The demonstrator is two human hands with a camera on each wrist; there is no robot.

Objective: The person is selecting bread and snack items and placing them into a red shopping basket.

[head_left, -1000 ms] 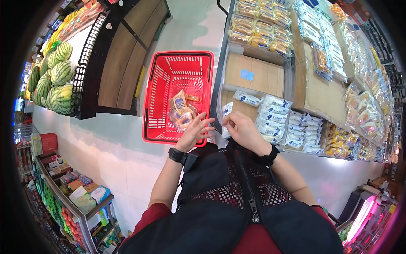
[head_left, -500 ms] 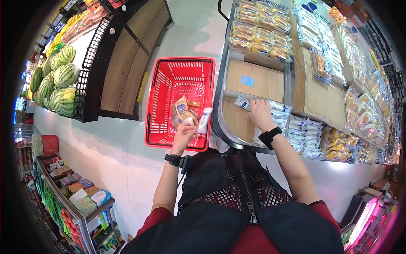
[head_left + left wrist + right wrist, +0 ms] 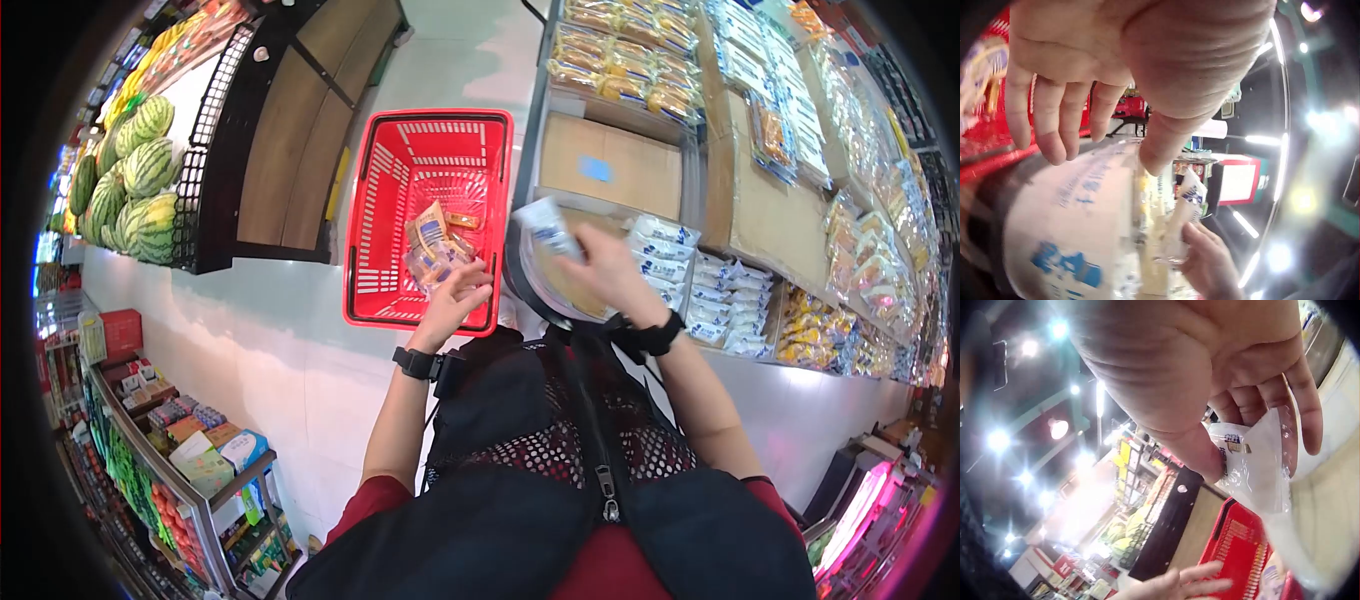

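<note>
The white packet [image 3: 548,228] with blue print is up in the air, just to the right of the red basket [image 3: 372,200], level with its right-hand rim and above the curved edge of the shelf. The right hand [image 3: 605,272] has it pinched by one end: in the right wrist view the thumb and fingertips [image 3: 1300,419] close on the clear plastic of the packet [image 3: 1254,465], which hangs tilted from them.

The left hand [image 3: 455,300] hovers over the near right corner of the basket, palm down, fingers spread and relaxed, gripping nothing. In the left wrist view its fingers [image 3: 1054,125] point down loosely, with the basket's red showing behind them.

Inside the basket, towards its near end and just beyond the left hand, lies a small heap of wrapped snacks [image 3: 435,250], some clear, some orange and blue.

To the right of the basket stands the shelf [image 3: 610,160] with a bare wooden section, and further right rows of the same white packets [image 3: 690,275]. Beyond those, well away from the basket, lie yellow-brown bagged goods [image 3: 620,75].

To the left of the basket, across a dark wooden stand [image 3: 290,130], watermelons [image 3: 130,180] are piled.
</note>
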